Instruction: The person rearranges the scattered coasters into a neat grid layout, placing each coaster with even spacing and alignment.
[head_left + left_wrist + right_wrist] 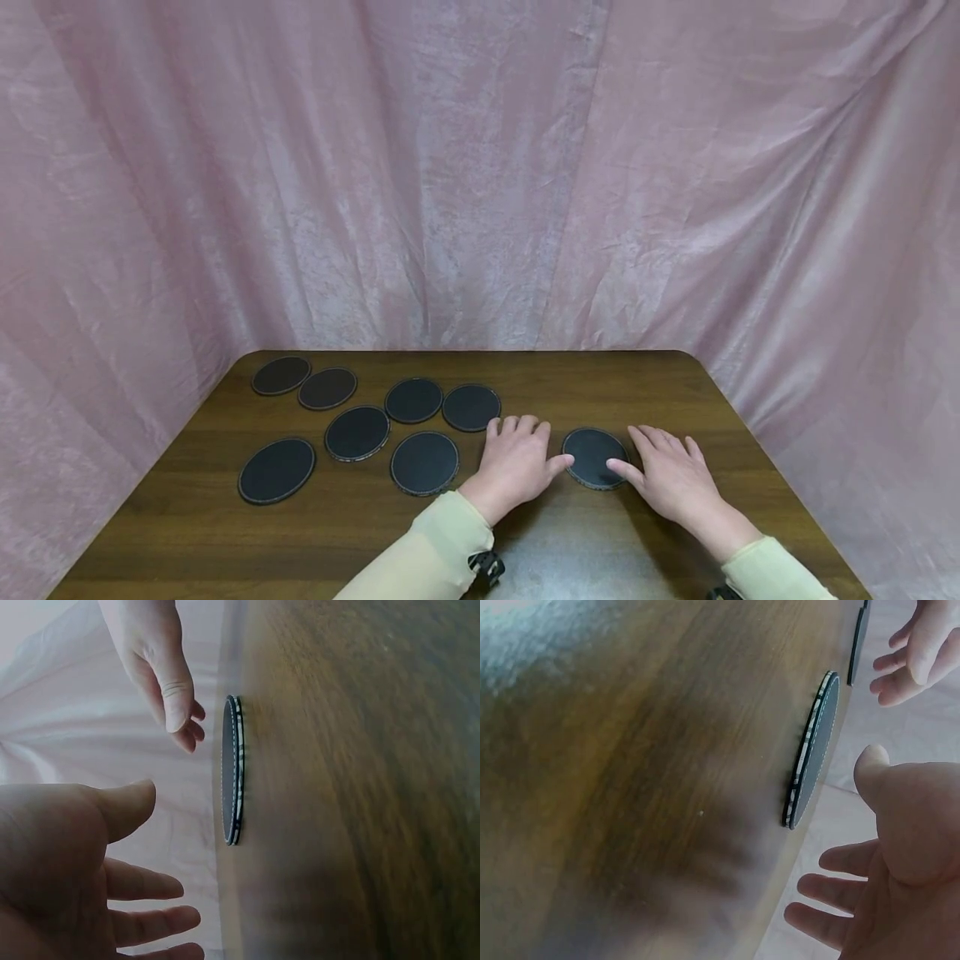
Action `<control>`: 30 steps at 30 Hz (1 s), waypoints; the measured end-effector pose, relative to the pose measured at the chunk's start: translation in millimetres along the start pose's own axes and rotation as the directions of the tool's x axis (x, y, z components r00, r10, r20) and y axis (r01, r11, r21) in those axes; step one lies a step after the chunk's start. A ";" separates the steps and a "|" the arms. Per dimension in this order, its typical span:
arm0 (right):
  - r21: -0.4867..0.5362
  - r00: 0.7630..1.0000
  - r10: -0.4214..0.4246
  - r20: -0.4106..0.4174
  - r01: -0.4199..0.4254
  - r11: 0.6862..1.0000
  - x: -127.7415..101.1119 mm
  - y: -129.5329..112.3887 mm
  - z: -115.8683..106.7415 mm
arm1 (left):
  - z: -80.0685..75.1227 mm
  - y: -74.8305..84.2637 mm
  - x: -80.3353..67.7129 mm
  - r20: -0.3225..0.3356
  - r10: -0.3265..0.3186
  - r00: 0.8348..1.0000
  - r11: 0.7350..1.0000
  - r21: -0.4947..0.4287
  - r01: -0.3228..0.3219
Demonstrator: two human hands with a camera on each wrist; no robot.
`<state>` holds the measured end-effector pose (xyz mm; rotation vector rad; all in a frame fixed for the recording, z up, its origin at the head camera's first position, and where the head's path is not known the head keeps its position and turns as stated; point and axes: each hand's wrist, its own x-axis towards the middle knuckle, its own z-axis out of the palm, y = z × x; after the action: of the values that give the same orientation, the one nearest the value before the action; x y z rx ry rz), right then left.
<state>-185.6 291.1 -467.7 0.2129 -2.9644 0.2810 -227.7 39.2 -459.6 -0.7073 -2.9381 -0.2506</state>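
Wooden table (225,517), coaster (594,454) partly hidden between both hands.

On the table (225,533), seven coasters (357,432) clustered left of centre in the head view. One coaster (593,457) apart, lower centre-right, lying between left hand (514,463) and right hand (675,477). Curtain (480,167) behind, filling the upper frame.

Head view cuts both sleeves (427,550) off at the bottom edge, plus the desk's (225,517) near corners. Left wrist view crops the left hand (67,870) and the wood's blurry. Whether either thumb actually touches the coaster (594,457) is hard to tell.
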 end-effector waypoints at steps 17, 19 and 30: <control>0.016 0.995 0.052 0.090 -0.054 0.998 11.0 -0.3 -4.6 | 8.9 7.7 8.8 0.021 -0.031 0.999 0.999 -0.020 0.032; 0.021 0.994 0.055 0.099 -0.057 0.998 12.0 0.3 -5.1 | 10.7 8.1 10.2 0.027 -0.033 0.999 0.999 -0.030 0.034; 0.040 0.987 0.068 0.144 -0.075 0.996 15.7 2.6 -7.8 | 15.3 12.3 12.5 0.044 -0.055 0.998 0.996 -0.069 0.058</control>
<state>-200.2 293.1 -458.0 0.1376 -3.1136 0.3570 -234.1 58.4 -471.2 -0.6470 -3.0059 -0.3503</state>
